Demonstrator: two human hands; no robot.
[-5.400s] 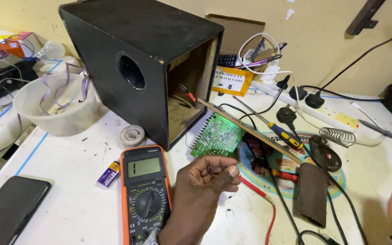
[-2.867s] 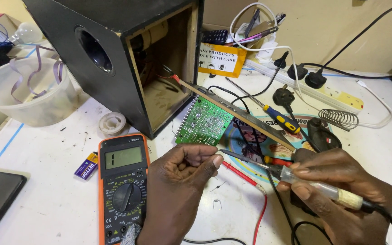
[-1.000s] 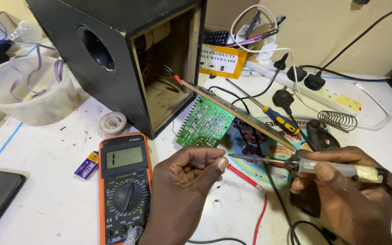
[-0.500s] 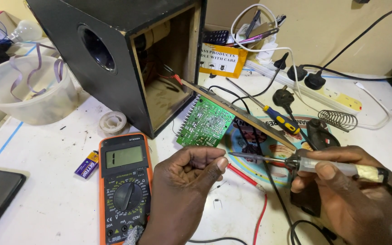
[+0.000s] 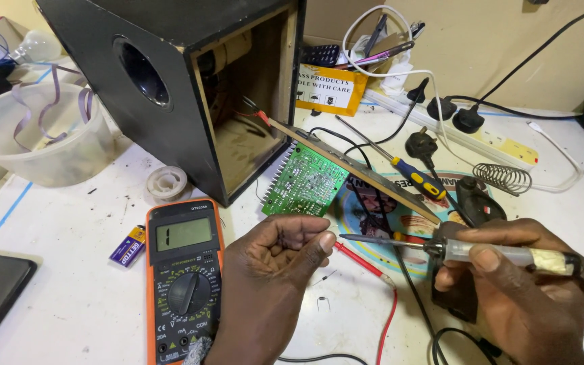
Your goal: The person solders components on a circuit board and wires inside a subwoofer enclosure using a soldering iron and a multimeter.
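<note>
A: What has changed around the green printed circuit board (image 5: 305, 182)?

B: Since half a second ago, almost nothing: the right hand (image 5: 518, 301) stays clamped on the clear-handled soldering iron (image 5: 454, 249), tip level just below the board. The left hand (image 5: 282, 253) stays curled, thumb pinched to fingers; what it pinches can't be told.

A: Any room?

B: Left of the board, the orange multimeter (image 5: 182, 277) crowds the left hand; white tabletop (image 5: 69, 297) lies beyond it.
</note>
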